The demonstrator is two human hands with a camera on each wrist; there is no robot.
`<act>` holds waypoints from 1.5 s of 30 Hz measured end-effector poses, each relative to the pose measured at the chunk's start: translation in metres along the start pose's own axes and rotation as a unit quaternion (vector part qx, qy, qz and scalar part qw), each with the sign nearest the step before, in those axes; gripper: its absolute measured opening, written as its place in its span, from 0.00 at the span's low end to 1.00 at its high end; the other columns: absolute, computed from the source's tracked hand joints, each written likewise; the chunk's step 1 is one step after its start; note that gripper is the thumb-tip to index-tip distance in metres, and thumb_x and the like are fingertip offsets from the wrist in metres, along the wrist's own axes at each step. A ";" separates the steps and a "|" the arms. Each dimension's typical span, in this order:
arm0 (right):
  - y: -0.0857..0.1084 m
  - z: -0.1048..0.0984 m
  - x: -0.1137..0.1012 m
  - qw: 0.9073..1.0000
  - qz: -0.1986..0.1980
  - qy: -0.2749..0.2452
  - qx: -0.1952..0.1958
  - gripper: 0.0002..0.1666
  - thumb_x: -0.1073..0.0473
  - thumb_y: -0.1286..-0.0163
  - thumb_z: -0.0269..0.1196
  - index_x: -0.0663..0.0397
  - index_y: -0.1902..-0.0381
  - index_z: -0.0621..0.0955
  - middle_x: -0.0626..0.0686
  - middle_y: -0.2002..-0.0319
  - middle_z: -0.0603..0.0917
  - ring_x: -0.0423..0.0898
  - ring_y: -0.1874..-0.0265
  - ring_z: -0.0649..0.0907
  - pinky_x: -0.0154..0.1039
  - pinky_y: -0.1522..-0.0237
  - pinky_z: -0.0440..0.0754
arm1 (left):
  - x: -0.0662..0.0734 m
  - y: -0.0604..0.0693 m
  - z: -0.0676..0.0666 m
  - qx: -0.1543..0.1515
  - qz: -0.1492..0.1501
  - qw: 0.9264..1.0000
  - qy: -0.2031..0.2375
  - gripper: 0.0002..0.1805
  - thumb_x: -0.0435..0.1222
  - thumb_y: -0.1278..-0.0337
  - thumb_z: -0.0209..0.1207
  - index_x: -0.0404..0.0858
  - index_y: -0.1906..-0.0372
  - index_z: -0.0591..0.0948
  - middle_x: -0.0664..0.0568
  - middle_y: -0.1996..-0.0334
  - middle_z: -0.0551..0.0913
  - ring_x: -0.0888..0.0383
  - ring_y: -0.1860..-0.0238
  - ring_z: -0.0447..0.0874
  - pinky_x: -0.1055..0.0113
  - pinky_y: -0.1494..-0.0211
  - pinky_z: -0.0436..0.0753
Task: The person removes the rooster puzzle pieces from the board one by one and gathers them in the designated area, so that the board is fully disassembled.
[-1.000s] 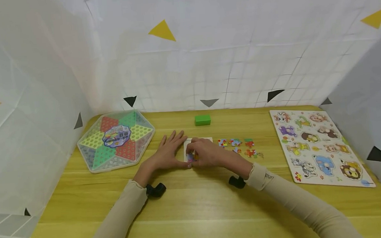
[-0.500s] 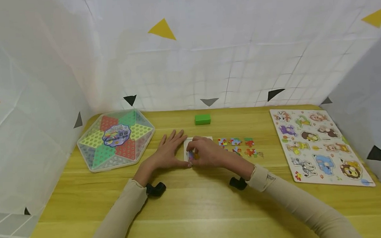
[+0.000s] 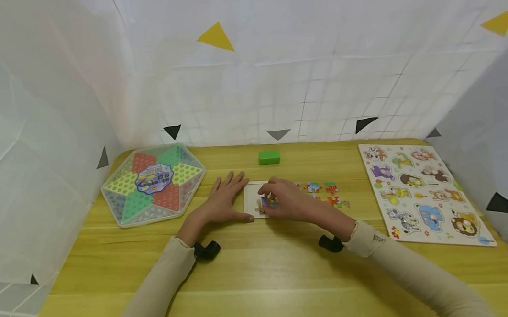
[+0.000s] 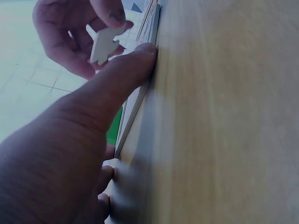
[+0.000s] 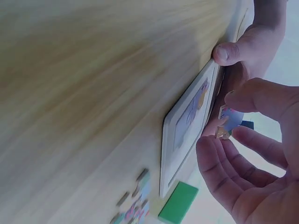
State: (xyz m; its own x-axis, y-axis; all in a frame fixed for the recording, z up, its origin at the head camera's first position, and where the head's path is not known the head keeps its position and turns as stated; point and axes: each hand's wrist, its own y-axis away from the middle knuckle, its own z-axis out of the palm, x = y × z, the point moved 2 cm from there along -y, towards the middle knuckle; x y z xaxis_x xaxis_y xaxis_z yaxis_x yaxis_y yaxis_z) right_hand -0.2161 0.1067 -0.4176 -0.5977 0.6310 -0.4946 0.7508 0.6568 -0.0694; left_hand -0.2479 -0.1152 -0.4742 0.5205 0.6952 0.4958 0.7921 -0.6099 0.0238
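A small white puzzle tray [image 3: 251, 193] lies on the wooden table in the head view. My left hand [image 3: 223, 204] has its fingers spread along the tray's left side, and its thumb touches the near left corner. Between thumb and fingertips, my right hand [image 3: 288, 200] pinches a colourful jigsaw piece [image 5: 231, 118]. That piece is tilted above the tray; its pale back [image 4: 103, 45] shows in the left wrist view. Inside the tray, in the right wrist view, lies a printed jigsaw section [image 5: 190, 109] at the end near my left thumb.
Several loose jigsaw pieces [image 3: 313, 187] lie right of the tray, partly behind my right hand. A green block [image 3: 269, 157] stands behind it. At the left is a hexagonal game box [image 3: 166, 196]; an animal peg-puzzle board [image 3: 417, 198] lies at the right.
My right hand has shifted to the right and lifted slightly, with the jigsaw piece in its fingers, uncovering the tray's left part. My left hand has stayed in place.
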 end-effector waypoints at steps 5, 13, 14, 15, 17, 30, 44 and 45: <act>0.012 -0.004 0.007 1.000 0.003 0.008 0.006 0.18 0.62 0.41 0.73 0.56 0.54 0.82 0.51 0.57 0.80 0.48 0.59 0.84 0.43 0.57 0.83 | 0.000 0.000 0.000 -0.003 -0.005 1.000 0.000 0.64 0.71 0.58 0.66 0.45 0.19 0.54 0.50 0.19 0.44 0.48 0.21 0.31 0.45 0.24 0.30; 0.035 -0.014 0.017 0.999 -0.005 0.029 0.017 0.16 0.63 0.42 0.73 0.56 0.57 0.83 0.50 0.60 0.81 0.49 0.61 0.84 0.43 0.58 0.83 | 0.002 0.001 -0.001 0.000 -0.002 1.000 -0.006 0.63 0.70 0.57 0.67 0.44 0.19 0.54 0.50 0.19 0.44 0.47 0.21 0.32 0.44 0.24 0.31; 0.037 -0.015 0.019 0.999 -0.002 0.028 0.017 0.16 0.63 0.42 0.73 0.57 0.57 0.82 0.50 0.59 0.81 0.50 0.61 0.84 0.43 0.58 0.83 | 0.002 0.001 -0.001 0.000 -0.003 1.000 -0.006 0.64 0.70 0.57 0.67 0.44 0.19 0.54 0.50 0.19 0.44 0.47 0.21 0.32 0.44 0.24 0.31; 0.040 -0.017 0.019 0.999 0.001 0.029 0.018 0.16 0.63 0.42 0.73 0.56 0.57 0.82 0.50 0.59 0.81 0.50 0.61 0.84 0.43 0.58 0.83 | 0.002 0.001 -0.001 0.000 -0.003 1.000 -0.005 0.64 0.70 0.57 0.67 0.44 0.19 0.54 0.50 0.19 0.44 0.47 0.21 0.32 0.44 0.24 0.31; 0.044 -0.019 0.020 0.999 0.005 0.033 0.021 0.15 0.62 0.41 0.73 0.55 0.57 0.82 0.49 0.60 0.80 0.49 0.61 0.84 0.43 0.59 0.83 | 0.001 0.001 0.000 -0.003 -0.005 1.000 -0.006 0.64 0.70 0.57 0.67 0.45 0.19 0.53 0.51 0.19 0.43 0.48 0.21 0.31 0.45 0.24 0.31; 0.067 -0.025 0.029 0.996 -0.015 0.072 0.040 0.12 0.60 0.41 0.75 0.54 0.60 0.85 0.50 0.61 0.79 0.45 0.68 0.78 0.40 0.64 0.79 | 0.002 0.001 -0.001 -0.005 0.000 1.000 -0.001 0.63 0.69 0.56 0.67 0.44 0.19 0.54 0.50 0.19 0.43 0.47 0.21 0.31 0.45 0.24 0.30; 0.074 -0.015 0.034 0.995 -0.001 0.099 -0.001 0.12 0.58 0.42 0.75 0.51 0.62 0.84 0.48 0.61 0.80 0.42 0.67 0.78 0.40 0.64 0.80 | 0.001 0.001 0.001 -0.007 0.000 1.000 -0.008 0.64 0.69 0.56 0.66 0.44 0.19 0.53 0.50 0.19 0.42 0.48 0.21 0.30 0.45 0.24 0.30; 0.074 -0.014 0.034 0.995 0.000 0.097 -0.002 0.12 0.57 0.42 0.75 0.51 0.62 0.84 0.48 0.62 0.79 0.41 0.67 0.77 0.40 0.64 0.80 | 0.001 0.001 0.000 -0.007 0.000 1.000 -0.009 0.64 0.70 0.56 0.66 0.44 0.19 0.52 0.50 0.19 0.42 0.48 0.21 0.30 0.45 0.24 0.30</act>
State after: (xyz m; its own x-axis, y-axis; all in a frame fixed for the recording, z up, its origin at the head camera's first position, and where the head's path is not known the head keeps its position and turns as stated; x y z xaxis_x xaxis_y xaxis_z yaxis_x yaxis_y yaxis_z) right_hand -0.1845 0.1827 -0.4272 -0.6413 0.6985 -0.3175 0.7497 0.6585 -0.0656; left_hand -0.2468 -0.1147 -0.4741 0.5265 0.7020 0.4795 0.7878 -0.6149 0.0351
